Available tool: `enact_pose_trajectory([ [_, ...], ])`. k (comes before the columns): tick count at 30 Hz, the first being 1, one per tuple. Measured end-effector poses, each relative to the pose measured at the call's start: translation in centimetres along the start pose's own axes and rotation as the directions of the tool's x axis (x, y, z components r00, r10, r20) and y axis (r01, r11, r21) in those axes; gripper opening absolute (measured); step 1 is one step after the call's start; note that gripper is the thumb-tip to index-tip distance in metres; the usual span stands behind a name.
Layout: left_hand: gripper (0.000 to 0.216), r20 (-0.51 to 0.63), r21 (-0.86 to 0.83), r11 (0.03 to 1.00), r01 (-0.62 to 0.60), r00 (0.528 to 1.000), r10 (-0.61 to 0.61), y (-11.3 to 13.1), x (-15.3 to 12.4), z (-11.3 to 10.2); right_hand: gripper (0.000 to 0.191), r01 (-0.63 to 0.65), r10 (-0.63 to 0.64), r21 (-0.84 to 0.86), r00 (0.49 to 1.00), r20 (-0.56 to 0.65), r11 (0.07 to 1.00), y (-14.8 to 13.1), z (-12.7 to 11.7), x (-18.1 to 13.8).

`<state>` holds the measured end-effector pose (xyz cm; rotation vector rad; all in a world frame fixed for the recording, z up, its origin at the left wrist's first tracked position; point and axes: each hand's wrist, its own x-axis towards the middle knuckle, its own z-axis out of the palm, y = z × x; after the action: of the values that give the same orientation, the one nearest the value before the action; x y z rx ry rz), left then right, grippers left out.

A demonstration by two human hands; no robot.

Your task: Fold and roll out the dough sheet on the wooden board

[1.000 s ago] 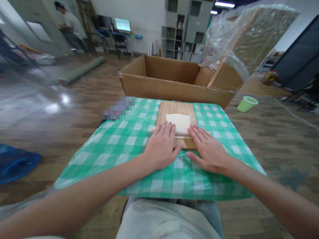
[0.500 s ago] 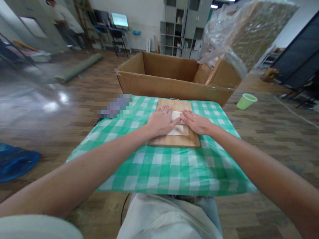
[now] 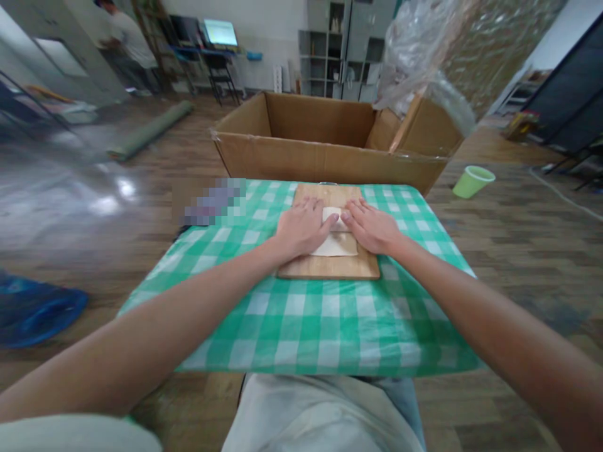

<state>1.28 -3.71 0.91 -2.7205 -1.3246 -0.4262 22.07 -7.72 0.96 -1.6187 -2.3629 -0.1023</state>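
Observation:
A thin off-white sheet (image 3: 336, 245), dough or cloth, lies on a wooden cutting board (image 3: 328, 270). Its far part looks folded over, with an edge running across it. My left hand (image 3: 302, 230) rests flat on the sheet's left side, fingers stretched out towards the far end of the board. On the right side, my right hand (image 3: 371, 227) lies with its fingers extended over the sheet's edge. Both thumbs point inward over the folded part, close to each other. The palms hide the sheet's left and right borders.
A green-and-white checked tablecloth (image 3: 301, 339) covers the table under the board. A pixelated object (image 3: 214, 202) lies at the table's far left corner. Beyond stands a large open cardboard box (image 3: 325, 157). A green bin (image 3: 473, 182) is on the floor at right. A person (image 3: 132, 44) stands far left.
My thumbs have shifted slightly on the folded part, and my right fingers now point more forward. Both hands stay on the sheet. The view has shifted slightly.

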Motion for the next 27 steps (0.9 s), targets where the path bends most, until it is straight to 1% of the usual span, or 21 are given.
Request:
enact_pose_trajectory([
  [4, 0.067, -0.043, 0.036, 0.998, -0.06, 0.997, 0.062, 1.1, -3.2, -0.6, 0.07, -0.026, 0.026, -0.011, 0.999, 0.028, 1.0, -1.5, -0.8, -2.5],
  [7, 0.067, -0.058, 0.054, 0.993, -0.107, 0.992, 0.11, 1.6, -5.4, -1.0, 0.08, -0.006, 0.008, -0.038, 0.999, 0.037, 0.999, -2.7, -1.3, -4.8],
  [13, 0.07, -0.016, 0.047, 0.987, -0.153, 0.988, 0.154, 2.4, -9.1, -2.3, 0.088, 0.062, -0.062, -0.048, 0.998, 0.001, 0.997, -4.6, -1.7, -8.4],
  [18, 0.074, 0.011, 0.004, 0.986, -0.165, 0.986, 0.165, 3.2, -11.8, -3.3, 0.095, 0.117, -0.117, -0.038, 0.993, 0.009, 0.992, -5.8, -2.0, -10.8],
  [22, 0.075, 0.017, -0.026, 0.986, -0.165, 0.986, 0.165, 3.4, -12.8, -3.7, 0.099, 0.099, -0.099, -0.046, 0.995, 0.006, 0.994, -6.7, -2.1, -11.9],
  [27, 0.073, 0.047, -0.036, 0.98, -0.198, 0.979, 0.199, 3.4, -13.7, -4.3, 0.099, 0.109, -0.108, -0.045, 0.994, 0.021, 0.993, -7.3, -2.3, -13.0],
])
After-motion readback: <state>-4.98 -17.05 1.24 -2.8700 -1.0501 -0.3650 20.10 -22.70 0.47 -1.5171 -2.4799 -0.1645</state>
